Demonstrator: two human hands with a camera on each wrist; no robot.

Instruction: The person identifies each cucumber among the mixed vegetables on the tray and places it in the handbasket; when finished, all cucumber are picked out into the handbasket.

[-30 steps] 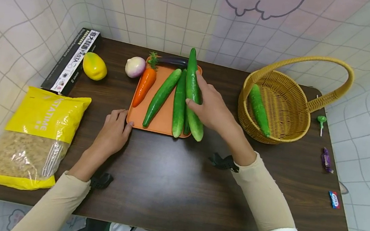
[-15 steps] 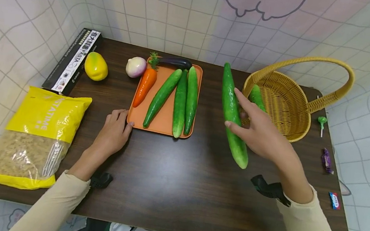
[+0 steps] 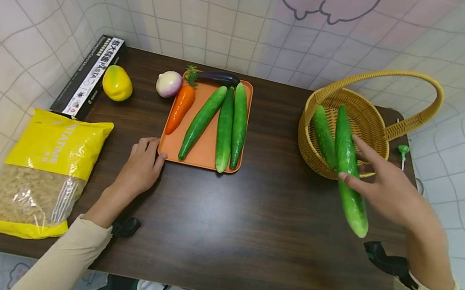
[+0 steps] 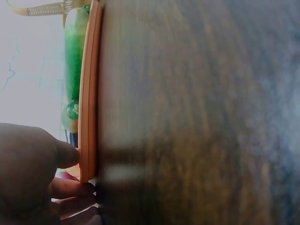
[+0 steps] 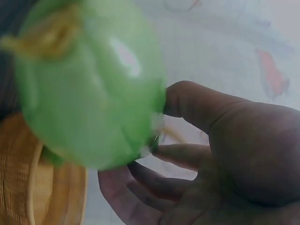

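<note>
Cucumber (image 3: 346, 157) is held in your right hand (image 3: 388, 189), between thumb and fingers; its far end is over the basket (image 3: 306, 148), forward of the grip. Your left hand (image 3: 139, 165) pinches the tray (image 3: 206, 148) corner.

Soft light leaves a pale glare on my dark table (image 3: 254, 257). My left-wrist view washes out white at left; my right-wrist view blurs the cucumber (image 5: 93, 103).

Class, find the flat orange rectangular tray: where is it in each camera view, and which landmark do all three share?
Head: orange rectangular tray, left of centre.
Left wrist: the tray shows edge-on, a vertical strip left of centre.
Right wrist: not in it.
Shared landmark: yellow wicker basket with arched handle; respectively at right, top left, lower left.
</note>
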